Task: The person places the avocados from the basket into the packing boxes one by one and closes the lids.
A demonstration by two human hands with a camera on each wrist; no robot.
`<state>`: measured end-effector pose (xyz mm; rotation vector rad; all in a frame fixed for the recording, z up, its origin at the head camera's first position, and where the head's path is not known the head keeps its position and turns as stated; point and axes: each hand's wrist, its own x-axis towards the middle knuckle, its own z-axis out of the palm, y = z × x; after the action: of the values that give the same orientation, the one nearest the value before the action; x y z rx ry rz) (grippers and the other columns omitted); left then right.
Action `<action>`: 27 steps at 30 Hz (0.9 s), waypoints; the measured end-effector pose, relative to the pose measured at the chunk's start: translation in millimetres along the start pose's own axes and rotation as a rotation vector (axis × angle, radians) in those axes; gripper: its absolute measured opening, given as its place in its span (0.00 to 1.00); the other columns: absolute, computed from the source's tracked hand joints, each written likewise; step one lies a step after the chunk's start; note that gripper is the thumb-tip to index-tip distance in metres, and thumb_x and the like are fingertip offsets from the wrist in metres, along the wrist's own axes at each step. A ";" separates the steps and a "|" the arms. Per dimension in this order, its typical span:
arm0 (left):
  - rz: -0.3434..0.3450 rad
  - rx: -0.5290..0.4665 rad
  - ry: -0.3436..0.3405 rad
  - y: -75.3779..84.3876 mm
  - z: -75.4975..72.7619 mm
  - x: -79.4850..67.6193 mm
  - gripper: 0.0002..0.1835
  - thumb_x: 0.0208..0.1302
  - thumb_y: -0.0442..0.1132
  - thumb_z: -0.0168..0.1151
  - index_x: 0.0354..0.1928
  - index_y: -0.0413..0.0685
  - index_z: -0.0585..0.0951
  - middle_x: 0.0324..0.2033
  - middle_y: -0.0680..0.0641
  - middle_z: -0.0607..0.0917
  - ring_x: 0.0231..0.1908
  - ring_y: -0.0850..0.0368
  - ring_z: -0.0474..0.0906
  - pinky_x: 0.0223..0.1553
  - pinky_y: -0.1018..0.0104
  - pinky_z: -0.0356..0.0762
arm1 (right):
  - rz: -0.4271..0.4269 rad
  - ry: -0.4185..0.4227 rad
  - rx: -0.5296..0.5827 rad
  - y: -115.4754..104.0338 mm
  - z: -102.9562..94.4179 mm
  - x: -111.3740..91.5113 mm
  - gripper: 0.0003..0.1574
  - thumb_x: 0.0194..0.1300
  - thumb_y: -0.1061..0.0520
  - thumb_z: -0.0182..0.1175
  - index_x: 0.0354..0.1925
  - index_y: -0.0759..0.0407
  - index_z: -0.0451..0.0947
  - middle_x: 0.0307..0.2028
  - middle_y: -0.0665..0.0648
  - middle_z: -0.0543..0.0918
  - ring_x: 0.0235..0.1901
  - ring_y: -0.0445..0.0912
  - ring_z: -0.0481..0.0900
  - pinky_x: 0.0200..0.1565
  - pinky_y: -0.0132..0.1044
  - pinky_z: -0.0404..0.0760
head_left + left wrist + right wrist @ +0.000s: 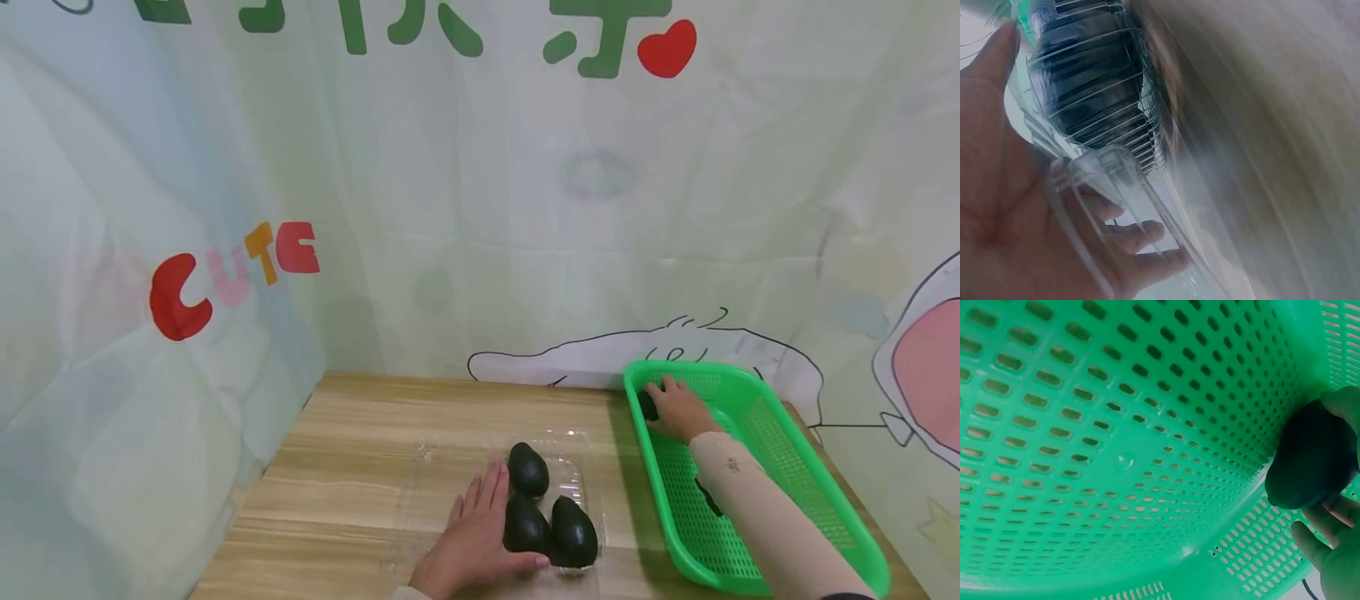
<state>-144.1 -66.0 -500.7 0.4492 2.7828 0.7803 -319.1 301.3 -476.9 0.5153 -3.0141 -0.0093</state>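
Observation:
Three dark avocados [574, 532] sit in a clear plastic clamshell box [592, 492] on the table. My left hand [476, 529] lies along the box's left side, its fingers straight beside the avocados and its thumb stretched across the near edge. In the left wrist view, fingers show through the clear plastic. Inside the green basket [817, 467], at its far left corner, my right hand [681, 410] holds another avocado [1313, 456] between thumb and fingers. The head view shows only a small part of that avocado, as the hand covers the rest.
The perforated basket stands at the table's right side, its raised rim between the box and the right hand. The clear lid lies folded out to the left of the box on the wooden table [322, 483]. A printed curtain [450, 208] hangs right behind the table.

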 end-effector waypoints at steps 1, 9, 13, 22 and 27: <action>-0.001 -0.002 0.001 0.1 0.0 -0.1 0.72 0.37 0.83 0.57 0.76 0.48 0.41 0.76 0.45 0.40 0.73 0.36 0.43 0.65 0.33 0.51 | 0.005 -0.004 0.010 -0.3 0.5 0.3 0.43 0.54 0.47 0.71 0.61 0.65 0.68 0.53 0.74 0.69 0.50 0.68 0.72 0.44 0.61 0.77; 0.002 0.010 0.005 0.4 -0.1 0.4 0.72 0.37 0.83 0.56 0.76 0.47 0.40 0.76 0.44 0.40 0.73 0.36 0.44 0.65 0.32 0.51 | 0.051 -0.085 0.072 -2.9 3.7 -0.8 0.44 0.59 0.48 0.67 0.64 0.69 0.63 0.57 0.78 0.67 0.55 0.73 0.68 0.49 0.64 0.74; 0.004 0.012 0.006 0.1 0.8 0.8 0.72 0.37 0.83 0.56 0.76 0.47 0.41 0.76 0.44 0.40 0.73 0.36 0.44 0.65 0.32 0.51 | 0.056 -0.124 0.101 -2.5 8.4 -2.0 0.46 0.60 0.48 0.66 0.66 0.70 0.59 0.59 0.78 0.67 0.57 0.73 0.67 0.51 0.64 0.73; 0.006 0.004 0.007 -0.3 -1.8 -1.2 0.71 0.38 0.82 0.57 0.76 0.46 0.42 0.76 0.43 0.41 0.73 0.35 0.43 0.64 0.31 0.50 | 0.057 -0.149 0.210 -2.6 12.5 -3.6 0.44 0.64 0.51 0.63 0.68 0.68 0.55 0.60 0.80 0.63 0.58 0.75 0.65 0.51 0.66 0.71; 0.018 0.015 0.019 -0.5 -0.4 -1.8 0.71 0.39 0.82 0.57 0.76 0.45 0.42 0.76 0.43 0.41 0.72 0.35 0.44 0.64 0.31 0.51 | 0.109 -0.160 0.266 0.4 14.1 -8.0 0.44 0.65 0.49 0.60 0.68 0.69 0.54 0.60 0.82 0.62 0.57 0.75 0.65 0.52 0.66 0.70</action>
<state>-142.7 -67.2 -500.5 0.4729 2.8075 0.7719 -312.9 304.3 -491.5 0.3846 -3.2155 0.3792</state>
